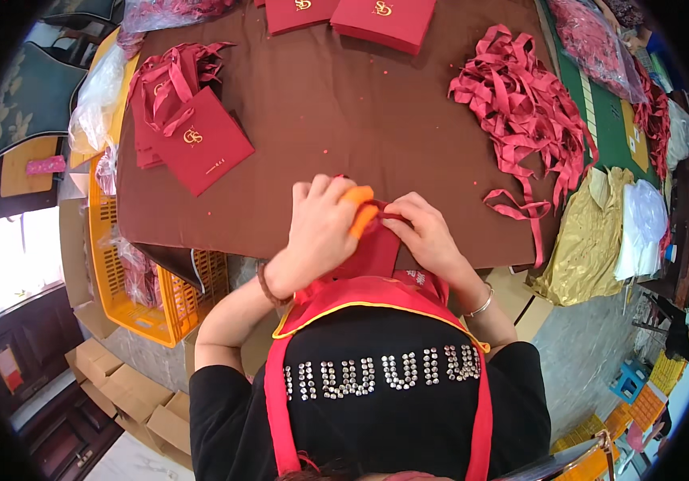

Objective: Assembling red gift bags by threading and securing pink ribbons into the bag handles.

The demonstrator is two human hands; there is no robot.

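Observation:
At the table's near edge, my left hand [320, 220] is closed around an orange tool with a looped handle [358, 195]; its working end is hidden. A dark red gift bag [372, 255] hangs below the tool, in front of my apron. My right hand [425, 236] pinches the bag's upper edge, where a bit of red ribbon [380, 210] shows between the two hands. The fingers cover much of that spot. To the left lie red bags with ribbon handles [208, 148], overlapping in a pile.
A heap of loose red ribbons [517, 112] covers the right of the brown-covered table [296, 96]. Stacks of flat red bags [384, 24] stand at the far edge. An orange crate [144, 317] is at left, cardboard boxes [124, 389] below it. A gold plastic sack [585, 240] sits at right.

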